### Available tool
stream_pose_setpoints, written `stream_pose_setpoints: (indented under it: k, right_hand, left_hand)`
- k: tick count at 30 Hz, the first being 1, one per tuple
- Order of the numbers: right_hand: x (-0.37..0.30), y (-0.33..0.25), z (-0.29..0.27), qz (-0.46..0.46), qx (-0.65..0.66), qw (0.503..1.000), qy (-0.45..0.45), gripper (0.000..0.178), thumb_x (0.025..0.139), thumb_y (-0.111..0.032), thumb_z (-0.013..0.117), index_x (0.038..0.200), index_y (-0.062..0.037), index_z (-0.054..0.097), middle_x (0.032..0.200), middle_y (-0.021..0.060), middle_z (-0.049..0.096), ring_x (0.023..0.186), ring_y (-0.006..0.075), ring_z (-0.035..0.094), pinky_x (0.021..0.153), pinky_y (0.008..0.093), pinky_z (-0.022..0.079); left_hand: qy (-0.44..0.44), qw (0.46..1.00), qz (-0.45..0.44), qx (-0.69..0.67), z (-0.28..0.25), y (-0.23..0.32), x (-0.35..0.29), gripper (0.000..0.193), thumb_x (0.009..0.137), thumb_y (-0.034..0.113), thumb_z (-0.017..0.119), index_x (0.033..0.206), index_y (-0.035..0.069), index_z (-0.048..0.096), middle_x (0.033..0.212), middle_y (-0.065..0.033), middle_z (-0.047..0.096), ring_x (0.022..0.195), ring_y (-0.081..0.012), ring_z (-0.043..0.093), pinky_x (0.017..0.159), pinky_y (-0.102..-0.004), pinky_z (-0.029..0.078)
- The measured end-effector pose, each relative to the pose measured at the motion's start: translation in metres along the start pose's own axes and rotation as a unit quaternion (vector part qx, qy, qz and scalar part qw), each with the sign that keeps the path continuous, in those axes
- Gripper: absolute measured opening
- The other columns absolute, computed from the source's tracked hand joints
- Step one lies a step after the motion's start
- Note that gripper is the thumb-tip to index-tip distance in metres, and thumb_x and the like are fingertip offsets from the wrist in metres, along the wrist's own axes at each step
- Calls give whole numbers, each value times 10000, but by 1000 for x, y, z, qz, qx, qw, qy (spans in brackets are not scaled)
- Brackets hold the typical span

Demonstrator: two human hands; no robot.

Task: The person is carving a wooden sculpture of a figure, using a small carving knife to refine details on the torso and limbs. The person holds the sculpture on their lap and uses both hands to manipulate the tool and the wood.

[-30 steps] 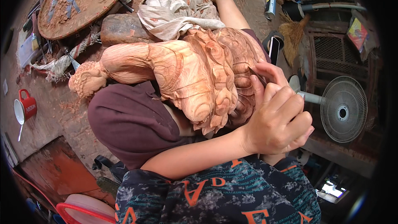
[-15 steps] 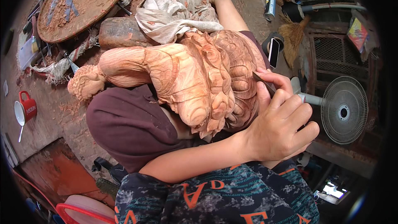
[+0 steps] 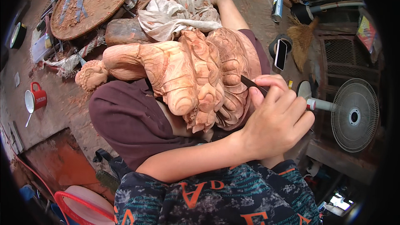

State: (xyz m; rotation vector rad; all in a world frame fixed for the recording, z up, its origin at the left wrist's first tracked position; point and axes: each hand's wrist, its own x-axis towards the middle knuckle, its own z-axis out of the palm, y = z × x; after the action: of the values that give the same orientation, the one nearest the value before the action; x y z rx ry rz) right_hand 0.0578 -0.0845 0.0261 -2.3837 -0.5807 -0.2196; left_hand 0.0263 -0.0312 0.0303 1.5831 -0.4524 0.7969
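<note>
Held blade (image 3: 251, 83) has shifted; round tray (image 3: 96, 27) holds shavings (image 3: 95, 5).

Since one second ago, the left hand (image 3: 277, 125) has become flatter, and we see more of the dark, narrow blade (image 3: 252, 85). At far left, a round, black-rimmed object (image 3: 17, 36) has come into view.

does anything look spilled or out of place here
Loose reddish wood chips litter the dull brown floor by the carved reddish-wood figure. They look spilled, lying outside the round brown tray. Nothing else clearly stands out.
</note>
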Motion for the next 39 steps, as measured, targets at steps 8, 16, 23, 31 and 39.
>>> stream_pose_setpoints:
  k: [8,16,23,31,39]
  right_hand:
    - [6,6,-6,-39,39,998,-40,449,745,44,707,1174,18,574,1112,118,630,990,190,632,837,276,512]
    - [3,-1,-7,-42,17,997,-69,480,736,46,706,1193,18,564,1132,117,625,1005,193,628,840,275,512]
    - [1,-5,-5,-39,6,996,-79,507,728,47,706,1211,18,555,1149,117,620,1017,195,624,842,274,511]
    - [1,-9,-5,-37,-3,995,-87,537,719,49,705,1230,19,544,1168,117,614,1031,198,619,844,273,511]
    - [-1,-10,-6,-36,-4,995,-95,567,710,51,704,1250,19,533,1188,117,608,1046,201,615,846,272,510]
  left_hand:
    - [160,981,-89,65,-10,-30,13,266,709,152,766,792,73,526,746,-79,466,719,-294,471,675,-395,348]
    - [207,974,-88,28,-5,-33,15,275,715,160,733,817,34,511,789,-133,469,776,-335,484,702,-426,383]
    - [212,969,-125,-3,-14,-30,7,262,720,132,707,865,17,521,857,-168,497,837,-367,503,761,-457,398]
    - [217,968,-117,-44,-21,-38,5,256,723,114,692,870,-1,517,883,-193,497,861,-390,510,775,-464,414]
    - [208,971,-99,-60,-21,-24,7,254,712,73,660,914,-32,547,943,-212,528,905,-407,531,812,-461,440]
